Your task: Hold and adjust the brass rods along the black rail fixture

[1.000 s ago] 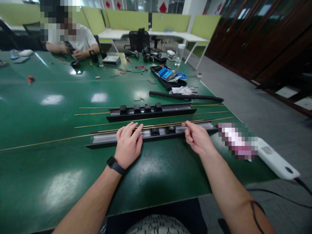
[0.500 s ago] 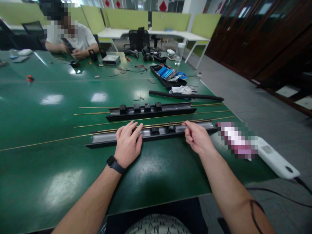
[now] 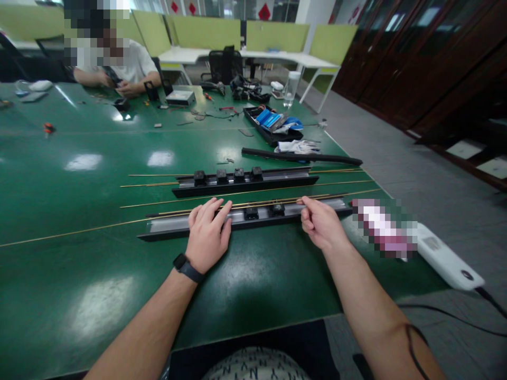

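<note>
A black rail with a silvery channel (image 3: 168, 224) lies lengthwise in front of me, with two small black blocks (image 3: 278, 209) in its middle. Thin brass-coloured rods (image 3: 261, 202) run along its far edge. Across the rail's left part rests my left hand (image 3: 209, 227), palm down, fingers stretched and apart, fingertips at the rods. At the right part, my right hand (image 3: 320, 221) has its fingers curled, with thumb and forefinger closed at a thin brass rod. Behind lies a second black rail (image 3: 245, 186) with several black blocks in it.
Loose thin rods (image 3: 75, 232) stretch left over the green table (image 3: 150, 306). Farther back are a black foam strip (image 3: 301, 157), white gloves (image 3: 298, 146) and a black tray (image 3: 273, 138) of blue items. A white power strip (image 3: 447, 258) lies right. Another person (image 3: 137, 63) sits across.
Both hands stay in place on the rail and rods. The view has shifted very slightly; nothing else has visibly moved.
</note>
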The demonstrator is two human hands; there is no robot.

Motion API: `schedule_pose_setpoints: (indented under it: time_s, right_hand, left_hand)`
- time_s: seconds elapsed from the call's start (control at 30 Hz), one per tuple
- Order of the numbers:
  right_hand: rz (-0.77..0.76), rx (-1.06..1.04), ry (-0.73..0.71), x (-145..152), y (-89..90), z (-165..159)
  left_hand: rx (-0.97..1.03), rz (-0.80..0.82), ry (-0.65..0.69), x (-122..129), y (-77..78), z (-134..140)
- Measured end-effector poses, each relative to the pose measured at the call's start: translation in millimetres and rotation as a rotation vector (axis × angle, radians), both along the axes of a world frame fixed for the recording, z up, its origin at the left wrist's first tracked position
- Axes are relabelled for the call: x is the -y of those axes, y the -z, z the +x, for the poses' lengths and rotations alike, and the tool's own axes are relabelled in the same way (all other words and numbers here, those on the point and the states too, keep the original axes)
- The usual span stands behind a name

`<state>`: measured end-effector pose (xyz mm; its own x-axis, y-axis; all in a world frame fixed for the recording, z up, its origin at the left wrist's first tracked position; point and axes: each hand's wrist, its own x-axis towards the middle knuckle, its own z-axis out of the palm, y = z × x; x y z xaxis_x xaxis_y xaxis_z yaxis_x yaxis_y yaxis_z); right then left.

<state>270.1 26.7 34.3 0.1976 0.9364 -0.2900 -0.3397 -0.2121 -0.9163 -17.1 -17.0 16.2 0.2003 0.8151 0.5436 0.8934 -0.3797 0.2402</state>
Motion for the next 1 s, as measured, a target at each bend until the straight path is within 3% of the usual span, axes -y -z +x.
schedule_pose_setpoints:
  time_s: [0.3,0.57,1.0]
  right_hand:
    - [-0.035,0.020,-0.066,1.6,-4.2,-3.7]
    - [-0.018,0.010,-0.016,1.3,-2.3,-2.3]
    - [-0.026,0.029,-0.058,3.1,-4.8,-4.0]
  left_hand:
    - [0.016,-0.009,0.006,-0.3,0.2,-0.3]
    - [-0.003,-0.002,0.000,-0.7,1.4,0.2]
    - [0.028,-0.022,0.004,-0.1,0.3,0.2]
